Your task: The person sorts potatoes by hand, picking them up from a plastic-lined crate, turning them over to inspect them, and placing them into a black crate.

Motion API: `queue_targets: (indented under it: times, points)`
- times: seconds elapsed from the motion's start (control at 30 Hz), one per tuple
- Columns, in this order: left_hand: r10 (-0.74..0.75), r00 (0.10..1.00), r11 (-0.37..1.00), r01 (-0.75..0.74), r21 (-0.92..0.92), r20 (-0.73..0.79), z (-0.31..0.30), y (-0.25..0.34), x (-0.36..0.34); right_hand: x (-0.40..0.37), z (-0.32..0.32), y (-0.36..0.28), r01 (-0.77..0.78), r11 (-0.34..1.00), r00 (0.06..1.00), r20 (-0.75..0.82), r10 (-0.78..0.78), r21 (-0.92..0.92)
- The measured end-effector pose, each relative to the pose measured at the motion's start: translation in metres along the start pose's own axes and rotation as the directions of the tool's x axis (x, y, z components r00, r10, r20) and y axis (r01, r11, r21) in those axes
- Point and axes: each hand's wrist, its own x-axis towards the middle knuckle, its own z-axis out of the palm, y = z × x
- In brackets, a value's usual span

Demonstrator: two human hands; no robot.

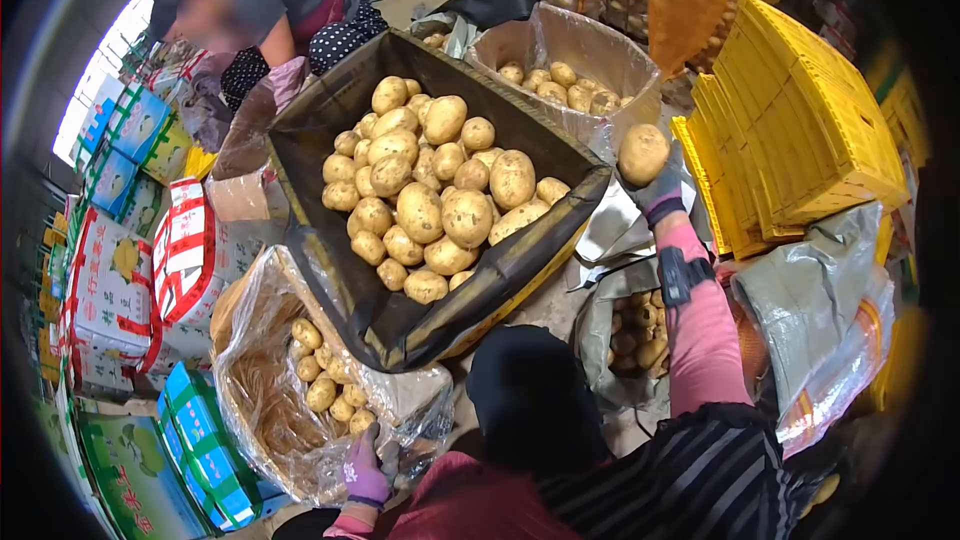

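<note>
My right hand (655, 190), in a dark glove, grips a large potato (643, 155) beside the right corner of a crate (430, 335) lined with dark cloth. Heaped inside that crate are many potatoes (420, 212) of mixed sizes. My left hand (367, 470), in a purple glove, is low at the near edge of a carton (240, 340) lined with clear plastic. Its fingers are apart, with the fingertips right at a small potato (362, 422). Several more small potatoes (322, 392) lie in that carton.
Another lined box of potatoes (640, 105) stands behind the crate, and an open sack (595, 330) sits under my right arm. Yellow crates (790, 120) are stacked at right. Printed cartons (110, 285) line the left. A co-worker (290, 5) bends over at the upper left.
</note>
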Motion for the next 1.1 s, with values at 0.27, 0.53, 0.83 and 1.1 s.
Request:
queue_targets:
  times: [0.27,0.53,0.83,1.1]
  points:
    - [0.006,1.0,0.999,-0.006,0.034,-0.005,0.001,0.002,0.006,0.074,0.063,0.011,-0.076,0.989,0.982,-0.162,0.097,0.13]
    - [0.011,1.0,1.0,-0.011,0.007,-0.01,0.002,-0.003,0.005,0.024,0.075,0.002,-0.066,0.987,0.974,-0.222,0.031,-0.15]
    - [-0.088,0.996,0.996,0.088,0.024,0.03,-0.003,0.0,0.003,-0.13,0.111,-0.018,0.22,0.945,0.975,0.016,-0.223,-0.242]
    - [-0.041,0.956,0.967,0.111,-0.231,0.29,-0.02,-0.018,0.006,-0.31,0.339,0.046,0.62,0.776,0.439,0.873,-0.215,-0.12]
